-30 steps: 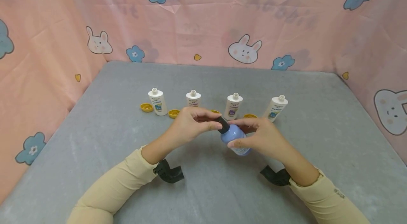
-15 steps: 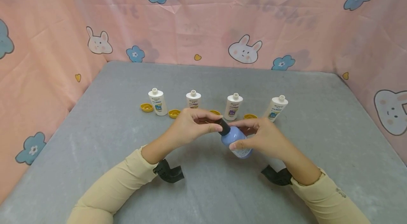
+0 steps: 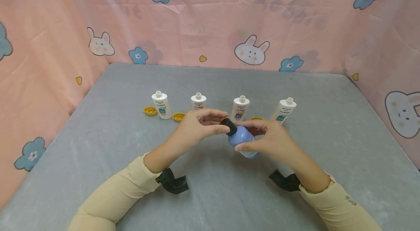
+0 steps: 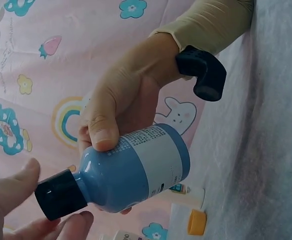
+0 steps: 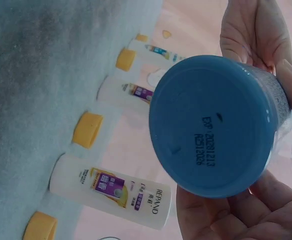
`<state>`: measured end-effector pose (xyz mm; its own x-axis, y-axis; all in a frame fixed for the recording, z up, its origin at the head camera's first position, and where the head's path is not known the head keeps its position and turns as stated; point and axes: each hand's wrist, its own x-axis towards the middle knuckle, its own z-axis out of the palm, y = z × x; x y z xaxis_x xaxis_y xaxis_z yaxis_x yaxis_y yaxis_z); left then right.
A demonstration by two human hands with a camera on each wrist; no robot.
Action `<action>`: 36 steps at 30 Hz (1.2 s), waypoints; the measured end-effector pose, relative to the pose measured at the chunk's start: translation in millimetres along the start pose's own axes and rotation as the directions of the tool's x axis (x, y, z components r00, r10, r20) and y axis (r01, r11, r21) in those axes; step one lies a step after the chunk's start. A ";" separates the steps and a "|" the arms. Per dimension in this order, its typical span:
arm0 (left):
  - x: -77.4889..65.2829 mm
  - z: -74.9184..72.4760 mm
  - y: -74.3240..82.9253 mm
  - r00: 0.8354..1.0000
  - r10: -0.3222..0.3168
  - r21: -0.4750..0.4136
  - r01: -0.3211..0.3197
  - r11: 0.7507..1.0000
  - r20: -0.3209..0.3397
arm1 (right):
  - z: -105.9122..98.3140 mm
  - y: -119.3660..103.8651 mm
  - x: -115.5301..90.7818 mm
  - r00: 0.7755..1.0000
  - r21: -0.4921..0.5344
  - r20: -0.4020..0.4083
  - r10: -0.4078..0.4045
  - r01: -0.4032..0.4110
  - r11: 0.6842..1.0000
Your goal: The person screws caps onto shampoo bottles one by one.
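Note:
A blue plastic bottle (image 3: 240, 137) with a black cap (image 3: 229, 126) is held up off the table, tilted with the cap to the upper left. My right hand (image 3: 269, 140) grips its body, thumb in front and fingers behind. My left hand (image 3: 200, 126) is around the cap with fingers loosely spread and fairly straight. In the left wrist view the left thumb (image 4: 21, 185) stands just off the cap's edge, with fingertips close below it. The right wrist view shows the bottle's round base with a printed date.
Several uncapped white bottles, such as the leftmost bottle (image 3: 162, 105) and the rightmost bottle (image 3: 284, 110), stand in a row behind the hands on the grey table (image 3: 210, 194). Yellow caps, including a left one (image 3: 150, 110), lie between them. A pink printed curtain (image 3: 203, 16) surrounds the table.
The blue bottle dipped slightly, then rose again in my right hand. My left fingers have loosened and straightened at the cap, which shows more now.

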<state>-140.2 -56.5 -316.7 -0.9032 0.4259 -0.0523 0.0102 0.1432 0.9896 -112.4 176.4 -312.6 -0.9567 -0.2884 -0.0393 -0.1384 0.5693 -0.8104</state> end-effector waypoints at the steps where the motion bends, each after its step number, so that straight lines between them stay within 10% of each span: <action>1: 0.0 0.4 0.4 1.000 -0.013 0.003 0.013 1.000 -0.005 | 0.6 -0.1 0.1 1.000 -0.002 -0.003 -0.001 0.001 1.000; 36: -2.5 3.9 -0.6 0.997 0.064 0.069 -0.060 0.996 -0.051 | 4.5 -1.9 -1.9 1.000 -0.012 -0.019 -0.024 0.023 1.000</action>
<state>-136.3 -54.2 -317.7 -0.9216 0.3878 0.0180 0.0945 0.1789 0.9793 -109.2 172.4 -313.6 -0.9579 -0.2869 -0.0090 -0.1638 0.5719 -0.8038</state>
